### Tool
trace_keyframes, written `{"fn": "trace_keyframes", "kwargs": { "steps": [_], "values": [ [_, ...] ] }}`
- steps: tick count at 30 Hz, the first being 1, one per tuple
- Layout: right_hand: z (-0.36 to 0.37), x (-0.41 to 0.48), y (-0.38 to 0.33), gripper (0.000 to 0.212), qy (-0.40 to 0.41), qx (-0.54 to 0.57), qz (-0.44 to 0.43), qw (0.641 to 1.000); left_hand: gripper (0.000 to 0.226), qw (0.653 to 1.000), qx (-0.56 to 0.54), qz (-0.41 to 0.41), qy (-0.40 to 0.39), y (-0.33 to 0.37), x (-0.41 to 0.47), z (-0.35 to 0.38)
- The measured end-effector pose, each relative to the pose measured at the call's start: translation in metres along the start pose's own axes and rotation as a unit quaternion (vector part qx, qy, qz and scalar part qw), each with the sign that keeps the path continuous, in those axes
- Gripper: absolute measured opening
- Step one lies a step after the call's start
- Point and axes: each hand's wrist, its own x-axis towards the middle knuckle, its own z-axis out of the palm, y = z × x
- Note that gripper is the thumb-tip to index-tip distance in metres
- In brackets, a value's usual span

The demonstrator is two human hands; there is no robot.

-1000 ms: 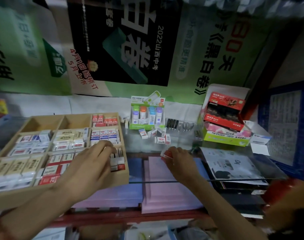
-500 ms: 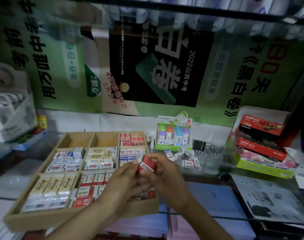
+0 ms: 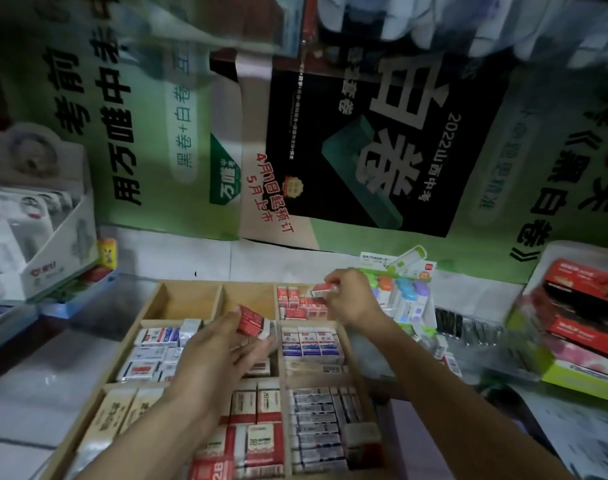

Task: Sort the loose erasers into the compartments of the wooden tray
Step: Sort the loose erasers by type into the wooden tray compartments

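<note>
Pinching a red-sleeved eraser point(image 3: 325, 290) between the thumb and fingertips of my right hand point(image 3: 351, 301), I have it just above the far right compartment of the wooden tray point(image 3: 188, 301), where other red ones already lie packed. My left hand point(image 3: 219, 355) grips a second red eraser point(image 3: 251, 322) between thumb and fingers, over the tray's middle, above a compartment of white ones.

The far right compartment looks crowded, though blur keeps me from telling how much room is left. If I let go too high, I think the eraser could land crosswise on its neighbours, or tip over the divider into the blue-and-white row nearer me.

The left-hand eraser worries me more. It hangs over the wrong compartment, so a slack grip would drop it among the white ones.

My right forearm crosses the tray's right edge. A few loose erasers point(image 3: 446, 356) lie on the counter point(image 3: 39, 393) just beside that edge, and a careless swing back could scatter them. The green display pack point(image 3: 406, 299) stands close behind my knuckles and could be nudged too.
</note>
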Motion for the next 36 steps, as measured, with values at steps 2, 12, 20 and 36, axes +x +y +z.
{"fn": "trace_keyframes", "kwargs": {
  "steps": [2,12,20,36],
  "values": [
    [0.019,0.013,0.000,0.029,0.000,-0.049,0.020,0.999,0.031,1.000,-0.002,-0.005,-0.006,-0.002,0.001,-0.004],
    [0.047,0.019,0.017,0.026,-0.074,-0.085,-0.015,0.994,0.039,0.999,-0.007,-0.028,-0.022,-0.007,0.011,-0.014],
    [-0.010,-0.037,-0.028,0.026,-0.056,0.278,-0.014,0.959,0.031,0.999,-0.016,-0.018,-0.025,-0.013,0.013,-0.004],
    [-0.026,-0.075,-0.005,0.027,-0.045,0.505,0.030,0.861,0.014,0.989,0.096,0.097,-0.058,-0.029,0.015,0.044]
  ]
}}
